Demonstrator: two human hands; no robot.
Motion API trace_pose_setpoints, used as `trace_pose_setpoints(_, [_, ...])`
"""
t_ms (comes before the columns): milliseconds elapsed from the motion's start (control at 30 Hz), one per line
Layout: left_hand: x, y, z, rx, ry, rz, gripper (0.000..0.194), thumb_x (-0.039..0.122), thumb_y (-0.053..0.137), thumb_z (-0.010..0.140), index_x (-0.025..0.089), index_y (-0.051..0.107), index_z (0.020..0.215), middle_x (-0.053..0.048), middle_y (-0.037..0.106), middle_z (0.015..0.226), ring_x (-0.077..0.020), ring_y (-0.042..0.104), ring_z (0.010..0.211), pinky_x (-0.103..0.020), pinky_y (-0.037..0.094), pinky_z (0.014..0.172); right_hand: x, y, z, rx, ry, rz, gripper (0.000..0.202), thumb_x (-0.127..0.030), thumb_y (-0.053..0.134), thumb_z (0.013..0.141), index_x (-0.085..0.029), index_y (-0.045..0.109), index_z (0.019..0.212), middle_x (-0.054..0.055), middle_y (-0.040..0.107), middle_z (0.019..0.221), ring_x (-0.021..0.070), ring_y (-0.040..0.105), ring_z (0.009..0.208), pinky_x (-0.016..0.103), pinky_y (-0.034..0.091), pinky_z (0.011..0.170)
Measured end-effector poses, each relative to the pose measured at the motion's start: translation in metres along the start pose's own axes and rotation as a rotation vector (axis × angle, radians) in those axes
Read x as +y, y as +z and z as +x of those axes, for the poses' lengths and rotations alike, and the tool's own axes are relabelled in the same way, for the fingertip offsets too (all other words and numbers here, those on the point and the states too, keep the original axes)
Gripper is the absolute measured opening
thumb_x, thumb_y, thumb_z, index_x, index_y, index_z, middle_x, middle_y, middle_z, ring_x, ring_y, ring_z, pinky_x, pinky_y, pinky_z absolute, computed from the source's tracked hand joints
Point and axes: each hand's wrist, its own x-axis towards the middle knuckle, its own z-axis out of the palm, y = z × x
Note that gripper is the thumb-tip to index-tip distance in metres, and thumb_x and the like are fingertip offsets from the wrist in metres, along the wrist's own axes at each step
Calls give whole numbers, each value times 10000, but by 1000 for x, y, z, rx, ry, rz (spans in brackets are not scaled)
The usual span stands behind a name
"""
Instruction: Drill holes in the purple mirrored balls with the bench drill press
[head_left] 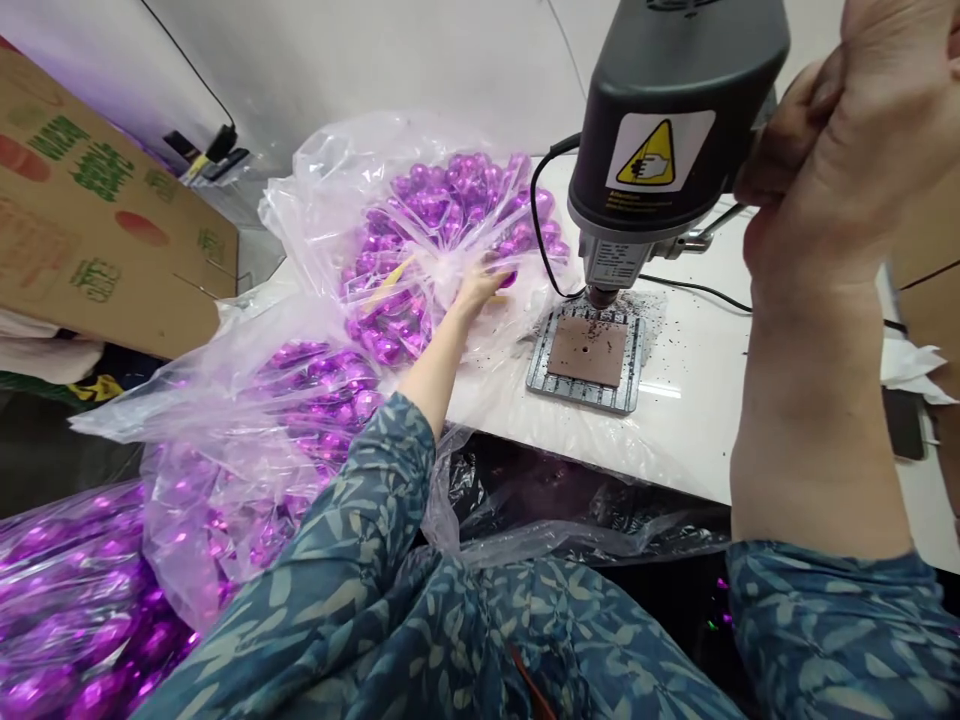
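Observation:
My left hand (pixel 478 288) reaches into an open clear plastic bag (pixel 319 190) full of shiny purple balls (pixel 427 205). Its fingers are closed around one purple ball (pixel 509 279), partly hidden by the hand. Raised at the right, my right hand (pixel 814 125) is closed beside the black drill press head (pixel 679 75), where the metal feed lever (pixel 724 219) runs in under the fingers; the lever's end is hidden. Below the chuck (pixel 601 296), a brown board (pixel 589 350) with a small dark hole lies on the slotted metal base (pixel 534 385).
Dark shavings (pixel 656 325) are scattered around the base on the white table (pixel 675 440). More bagged purple balls (pixel 67 600) fill the lower left. A cardboard box (pixel 112 220) stands at the left. A black cable (pixel 536 215) loops beside the drill. A phone (pixel 905 425) lies at right.

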Motion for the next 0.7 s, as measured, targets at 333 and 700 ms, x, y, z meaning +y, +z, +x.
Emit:
trace_pose_setpoints(333, [16, 3, -102, -334, -162, -575, 393, 555, 753, 995, 199, 700, 1153, -149, 753, 1231, -318, 723, 1312, -506, 673, 1059, -5, 9, -1, -18, -24, -90, 606, -9, 336, 1028, -211, 125, 497, -42, 64, 436, 37, 175, 340, 281, 32, 447])
trace_pose_setpoints(700, [12, 14, -125, -448, -190, -607, 405, 576, 530, 1083, 209, 697, 1124, -150, 784, 1176, -313, 758, 1262, -474, 676, 997, -11, -20, -24, -344, 58, -303, 549, -598, 549, 1052, -182, 362, 746, -13, 368, 626, 66, 584, 644, 176, 440, 548])
